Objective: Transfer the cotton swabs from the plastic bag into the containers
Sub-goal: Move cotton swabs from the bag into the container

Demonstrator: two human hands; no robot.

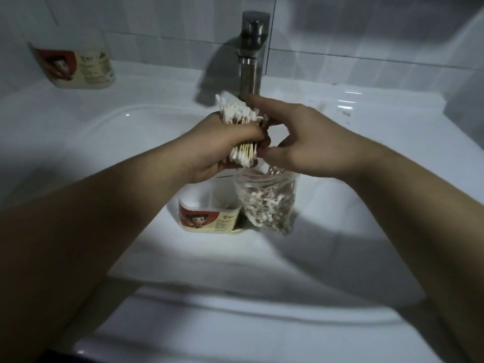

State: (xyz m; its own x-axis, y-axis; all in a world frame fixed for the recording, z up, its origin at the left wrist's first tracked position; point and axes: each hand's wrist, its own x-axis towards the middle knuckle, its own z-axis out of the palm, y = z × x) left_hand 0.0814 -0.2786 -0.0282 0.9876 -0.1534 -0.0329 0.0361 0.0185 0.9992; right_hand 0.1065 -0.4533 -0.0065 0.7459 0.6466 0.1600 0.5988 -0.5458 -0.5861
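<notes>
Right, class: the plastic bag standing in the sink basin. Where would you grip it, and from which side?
Probably pinch the open rim of the plastic bag from above, on its right side. It stands upright with swabs pooled low, and the container crowds its left.

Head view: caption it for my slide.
Left hand grips a cotton swab bundle above the container and plastic bag in the sink; right hand touches it.

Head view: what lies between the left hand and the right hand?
A bundle of cotton swabs, gripped by the left hand; the right hand touches its other side, seen in the head view.
</notes>
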